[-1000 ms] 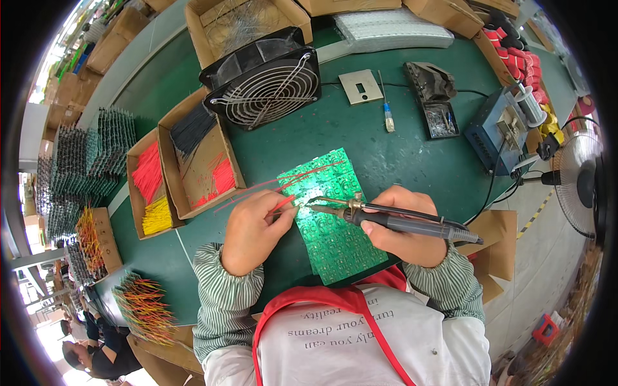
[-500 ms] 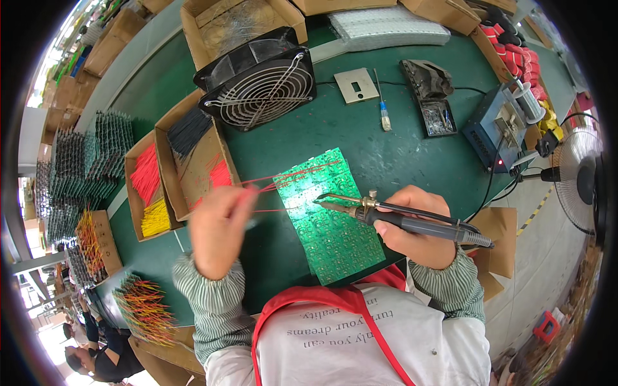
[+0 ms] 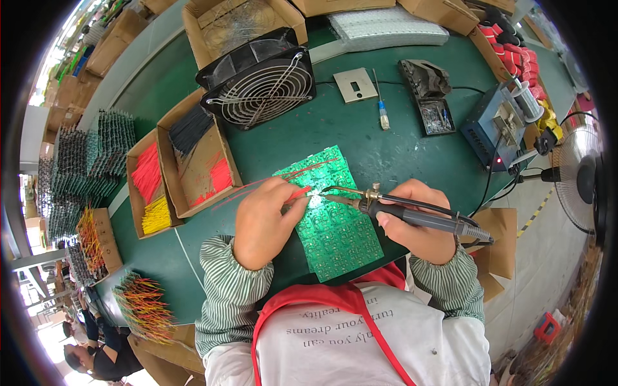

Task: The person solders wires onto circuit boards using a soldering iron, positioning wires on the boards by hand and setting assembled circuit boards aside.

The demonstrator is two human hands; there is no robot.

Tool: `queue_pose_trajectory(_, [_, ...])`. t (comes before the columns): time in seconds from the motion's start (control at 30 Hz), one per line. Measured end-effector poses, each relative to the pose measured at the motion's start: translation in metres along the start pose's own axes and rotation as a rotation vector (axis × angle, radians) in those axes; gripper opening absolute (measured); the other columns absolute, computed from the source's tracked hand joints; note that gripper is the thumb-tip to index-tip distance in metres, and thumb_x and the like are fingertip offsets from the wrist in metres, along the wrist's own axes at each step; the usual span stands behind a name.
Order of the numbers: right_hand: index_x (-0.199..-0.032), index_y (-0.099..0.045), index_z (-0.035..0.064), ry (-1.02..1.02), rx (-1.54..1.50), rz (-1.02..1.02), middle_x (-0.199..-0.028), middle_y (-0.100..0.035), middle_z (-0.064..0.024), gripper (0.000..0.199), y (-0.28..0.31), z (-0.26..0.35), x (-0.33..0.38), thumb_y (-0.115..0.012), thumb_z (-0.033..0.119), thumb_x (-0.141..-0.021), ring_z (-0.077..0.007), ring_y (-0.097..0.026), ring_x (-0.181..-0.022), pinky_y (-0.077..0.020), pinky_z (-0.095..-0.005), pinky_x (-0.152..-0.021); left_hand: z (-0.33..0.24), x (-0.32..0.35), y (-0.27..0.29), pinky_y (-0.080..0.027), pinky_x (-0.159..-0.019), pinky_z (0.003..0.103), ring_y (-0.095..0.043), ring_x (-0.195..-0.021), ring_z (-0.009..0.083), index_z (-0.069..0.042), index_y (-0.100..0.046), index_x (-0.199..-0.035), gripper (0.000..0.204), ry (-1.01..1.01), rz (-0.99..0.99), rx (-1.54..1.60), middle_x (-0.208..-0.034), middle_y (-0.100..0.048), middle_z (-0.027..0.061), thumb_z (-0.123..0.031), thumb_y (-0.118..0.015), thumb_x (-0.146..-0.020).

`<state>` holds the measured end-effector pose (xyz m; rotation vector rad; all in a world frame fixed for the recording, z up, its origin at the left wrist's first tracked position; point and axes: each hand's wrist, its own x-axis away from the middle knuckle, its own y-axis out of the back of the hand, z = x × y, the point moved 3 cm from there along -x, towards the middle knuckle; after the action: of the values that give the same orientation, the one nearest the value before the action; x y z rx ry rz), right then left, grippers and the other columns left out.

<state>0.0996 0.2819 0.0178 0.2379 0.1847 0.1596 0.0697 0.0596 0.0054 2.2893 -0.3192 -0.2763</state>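
Green circuit board (image 3: 328, 222), red wires (image 3: 299, 192), green-striped sleeves (image 3: 228, 289), perhaps black-handled soldering iron (image 3: 412, 215).

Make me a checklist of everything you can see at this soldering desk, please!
Surface: green table, crowded.
Job's things: green circuit board; soldering iron tip on it; red wire.
Clutter: fan, boxes of coloured wires, metal plate.
Hands: left hand pinches the red wire; right hand grips the iron.
Cables: black cord to the blue station.
Surroundings: stacked boards, another person lower left.
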Motion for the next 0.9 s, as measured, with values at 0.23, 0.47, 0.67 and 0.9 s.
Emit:
queue_pose_trajectory(0.23, [-0.080,-0.056,0.0006,-0.011,-0.007,0.000,-0.059,-0.059,-0.0035,0.014,-0.002,-0.003,-0.003,-0.067,0.005,-0.071,-0.0087,-0.056,-0.051,-0.0446,-0.0234,-0.048,0.002,-0.002,-0.002,-0.040,-0.053,0.029,-0.052,-0.058,0.0198,0.001,-0.061,-0.078,0.011,0.009,0.035,0.021,-0.071,-0.056,0.0087,-0.006,-0.066,-0.073])
queue_pose_trajectory(0.47, [-0.080,-0.057,0.0009,-0.013,-0.008,-0.058,-0.059,-0.059,-0.0026,0.016,0.002,-0.003,-0.002,-0.068,0.006,-0.070,-0.0069,-0.055,-0.050,-0.0436,-0.0223,-0.047,0.004,-0.003,-0.001,-0.040,-0.052,0.028,-0.050,-0.057,0.0185,0.001,-0.062,-0.079,0.011,0.008,0.057,0.034,-0.071,-0.056,0.0081,-0.006,-0.066,-0.073])
queue_pose_trajectory(0.67, [-0.080,-0.057,0.0011,-0.015,-0.014,-0.068,-0.059,-0.058,-0.0011,0.016,0.005,-0.004,0.000,-0.068,0.005,-0.070,-0.0057,-0.053,-0.050,-0.0424,-0.0213,-0.047,0.004,-0.002,0.005,-0.039,-0.052,0.027,-0.050,-0.057,0.0161,0.001,-0.062,-0.081,0.009,0.022,0.068,0.042,-0.070,-0.055,0.0068,-0.006,-0.065,-0.075])
queue_pose_trajectory(0.9, [-0.082,-0.058,0.0003,-0.017,-0.037,-0.084,-0.061,-0.059,-0.0017,0.018,0.014,-0.005,0.006,-0.069,0.004,-0.069,-0.0055,-0.052,-0.052,-0.0415,-0.0212,-0.048,0.000,0.002,0.058,-0.046,-0.058,0.033,-0.060,-0.064,0.0265,-0.005,-0.063,-0.084,0.009,0.150,-0.360,-0.273,-0.074,-0.062,0.0112,-0.013,-0.061,-0.081])
